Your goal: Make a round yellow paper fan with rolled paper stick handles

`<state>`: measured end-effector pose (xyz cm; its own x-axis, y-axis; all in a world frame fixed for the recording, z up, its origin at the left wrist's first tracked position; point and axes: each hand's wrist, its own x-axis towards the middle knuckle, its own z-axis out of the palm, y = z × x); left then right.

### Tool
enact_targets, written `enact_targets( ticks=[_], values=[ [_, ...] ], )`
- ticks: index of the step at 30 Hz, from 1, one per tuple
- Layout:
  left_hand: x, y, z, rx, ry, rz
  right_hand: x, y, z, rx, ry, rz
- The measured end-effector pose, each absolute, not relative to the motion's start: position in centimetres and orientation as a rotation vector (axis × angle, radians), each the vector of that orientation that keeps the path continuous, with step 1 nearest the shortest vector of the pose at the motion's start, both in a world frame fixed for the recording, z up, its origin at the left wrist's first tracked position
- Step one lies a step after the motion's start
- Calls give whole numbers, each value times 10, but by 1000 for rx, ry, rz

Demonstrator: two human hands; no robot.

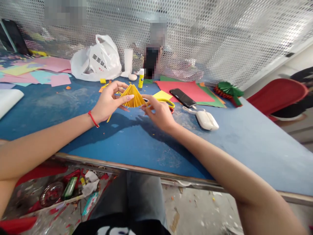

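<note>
desk (117,150) pretty roomy up front | plastic bag (97,62) + glue stick (141,79) block the back | phone (183,97), white case (207,120) crowd right

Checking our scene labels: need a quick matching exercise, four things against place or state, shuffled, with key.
Things
1. yellow pleated paper
2. red bracelet
3. yellow tube with a white cap
4. white plastic bag

Places or states
A. standing upright on the blue table
B. worn at the left wrist
C. handle loop sticking up
D. held by the left hand and right hand

Pairs: 1-D, 2-B, 3-A, 4-C
</note>
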<state>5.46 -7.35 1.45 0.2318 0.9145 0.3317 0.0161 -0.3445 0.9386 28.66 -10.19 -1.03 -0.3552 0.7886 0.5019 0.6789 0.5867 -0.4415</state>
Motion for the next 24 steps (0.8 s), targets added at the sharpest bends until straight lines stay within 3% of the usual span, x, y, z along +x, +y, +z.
enact_targets(
  ticks=[6, 9, 15, 20, 24],
  values=[
    [29, -50, 24, 1734, 744, 858, 333, -86, 6, -1148, -2274, -368],
    [15, -39, 30, 1737, 725, 549, 349, -86, 15, -1098, -2354, -393],
    [-7, -20, 38, 1801, 677, 190, 370, -91, 40, -1063, -2480, 139],
    [0, -27, 48, 1931, 746, 295, 364, -105, 58, -847, -2558, 994],
    [14, -46, 53, 2017, 593, 303, 343, -115, 60, -653, -2532, 1376]
  ],
)
